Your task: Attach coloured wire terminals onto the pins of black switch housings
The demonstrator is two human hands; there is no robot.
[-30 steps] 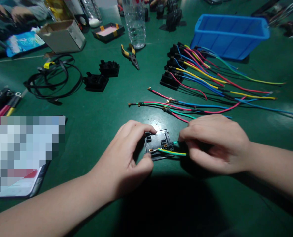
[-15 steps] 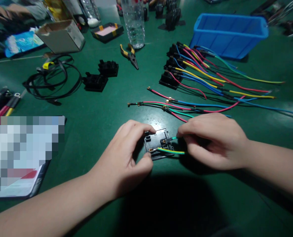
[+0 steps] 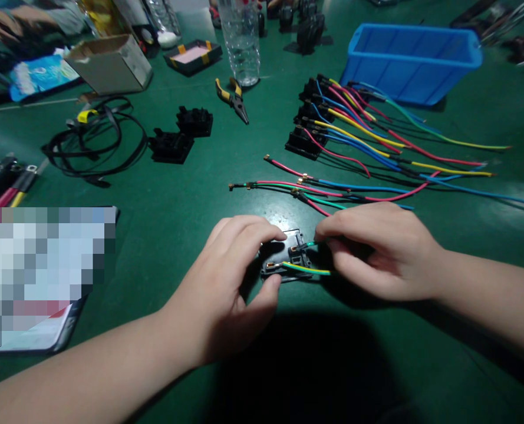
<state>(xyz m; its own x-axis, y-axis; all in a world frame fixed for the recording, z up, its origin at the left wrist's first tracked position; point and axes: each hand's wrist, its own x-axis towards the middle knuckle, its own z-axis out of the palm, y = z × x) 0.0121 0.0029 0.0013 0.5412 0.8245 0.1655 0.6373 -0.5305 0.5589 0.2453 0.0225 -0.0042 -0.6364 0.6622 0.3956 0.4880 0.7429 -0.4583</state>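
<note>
A small black socket module (image 3: 283, 259) lies on the green mat near me. My left hand (image 3: 233, 277) grips its left side between thumb and fingers. A yellow-green wire (image 3: 306, 270) with a brass terminal runs across the module's front edge. My right hand (image 3: 376, 250) is closed at the module's right side, pinching a green wire (image 3: 311, 244) whose terminal sits on the module.
Loose red, green and blue wires (image 3: 328, 194) lie just beyond my hands. Wired black modules (image 3: 308, 126) and a blue bin (image 3: 409, 62) are at the back right. Pliers (image 3: 233, 100), a water bottle (image 3: 240, 38), two black modules (image 3: 180, 135), a cable coil (image 3: 94, 141) and a cardboard box (image 3: 111, 62) stand farther back. Another person's hand (image 3: 5, 20) is at the far left.
My left hand has shifted slightly right, its fingers now covering more of the module's left part. My right hand has edged up and left with the green wire.
</note>
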